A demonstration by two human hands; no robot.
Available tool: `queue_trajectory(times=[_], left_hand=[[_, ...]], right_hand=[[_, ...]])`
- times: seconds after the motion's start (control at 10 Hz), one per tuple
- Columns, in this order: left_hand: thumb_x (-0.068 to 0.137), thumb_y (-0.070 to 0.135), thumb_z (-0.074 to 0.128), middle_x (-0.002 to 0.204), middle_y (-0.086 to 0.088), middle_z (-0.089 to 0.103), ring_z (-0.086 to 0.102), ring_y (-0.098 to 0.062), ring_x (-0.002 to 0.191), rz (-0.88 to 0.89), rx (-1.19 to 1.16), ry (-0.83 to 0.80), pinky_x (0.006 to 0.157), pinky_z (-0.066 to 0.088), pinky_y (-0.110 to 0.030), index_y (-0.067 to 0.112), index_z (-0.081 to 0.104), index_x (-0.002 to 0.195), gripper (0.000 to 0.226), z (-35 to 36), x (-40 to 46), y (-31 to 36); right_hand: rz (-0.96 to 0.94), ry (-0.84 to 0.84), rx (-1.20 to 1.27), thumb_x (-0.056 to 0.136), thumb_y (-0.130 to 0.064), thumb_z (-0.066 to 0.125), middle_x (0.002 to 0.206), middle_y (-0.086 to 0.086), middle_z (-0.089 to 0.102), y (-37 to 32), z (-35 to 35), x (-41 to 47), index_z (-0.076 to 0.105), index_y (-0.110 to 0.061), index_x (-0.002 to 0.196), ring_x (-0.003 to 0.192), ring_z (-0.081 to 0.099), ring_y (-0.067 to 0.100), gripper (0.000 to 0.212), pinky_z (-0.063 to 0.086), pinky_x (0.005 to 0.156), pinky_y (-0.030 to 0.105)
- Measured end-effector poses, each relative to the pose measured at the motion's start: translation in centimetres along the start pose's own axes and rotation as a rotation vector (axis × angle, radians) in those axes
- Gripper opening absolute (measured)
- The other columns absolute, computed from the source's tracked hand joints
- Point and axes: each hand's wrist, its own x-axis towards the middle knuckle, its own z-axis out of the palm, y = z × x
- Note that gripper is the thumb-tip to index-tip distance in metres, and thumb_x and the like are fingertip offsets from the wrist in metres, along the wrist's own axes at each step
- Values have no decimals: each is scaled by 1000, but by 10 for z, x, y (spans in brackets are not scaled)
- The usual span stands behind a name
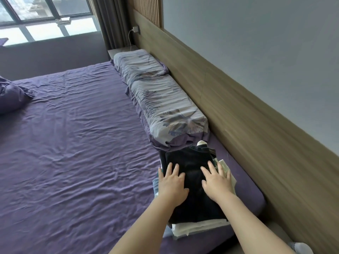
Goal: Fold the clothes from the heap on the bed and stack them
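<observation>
Left hand (172, 186): flat on the dark folded garment (192, 182), fingers straight and spread, gripping nothing; pressing near the garment's left edge, probably to flatten it onto the pile.
Right hand (217, 182): likewise flat, fingers extended and fanned, palm down on the right part of the same garment, outer fingers reaching over its right edge toward the pale items beneath.
Dark folded garment: topmost on the stack (198, 229), at the near right of the bed, just near of the patterned pillows (165, 105).
Stack: white and light-blue folded layers showing under the dark one at the near and left edges; kept by the headboard (229, 99), likely to leave the sheet free as folding space.
Purple sheet (77, 143): wrinkled, spreading left and far; no heap within view.
Purple pillow (11, 96): far left edge.
Stage: seemingly late, pressing down a placed item; remaining clothes impossible to judge from here.
Risk: uneven push could tilt the stack.
</observation>
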Motion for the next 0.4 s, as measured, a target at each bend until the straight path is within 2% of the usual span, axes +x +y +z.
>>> queue_trajectory(times=[0.1, 0.2, 0.3, 0.4], left_hand=[[89, 44, 53, 156, -3, 25, 9, -27, 147, -5, -151, 19, 118, 10, -51, 25, 37, 143, 60, -21, -11, -2], [89, 42, 53, 147, 0, 40, 23, -25, 142, 20, -198, 50, 114, 21, -46, 25, 36, 143, 60, -43, -28, -9], [90, 39, 52, 137, 0, 51, 39, -24, 131, 51, -143, 139, 105, 31, -41, 22, 43, 137, 52, -72, -49, -23], [90, 39, 48, 128, -2, 58, 49, -26, 121, 59, -45, 220, 99, 33, -39, 22, 47, 132, 45, -101, -71, -35]], right_hand=[[5, -73, 31, 96, -34, 41, 160, 3, 0, -15, -19, -12, 25, -30, 146, 145, -10, 31, 53, 2, 115, 54], [-3, -76, 41, 96, -34, 42, 158, 3, 13, -28, -38, -27, 21, -27, 148, 146, -2, 28, 56, 2, 116, 53], [-1, 3, 65, 96, -34, 40, 146, 6, 41, -47, -66, -48, 14, -24, 149, 141, 23, 25, 60, 5, 115, 53], [-24, 132, 31, 97, -37, 39, 138, 8, 48, -68, -94, -69, 18, -22, 148, 130, 39, 27, 57, 11, 113, 55]])
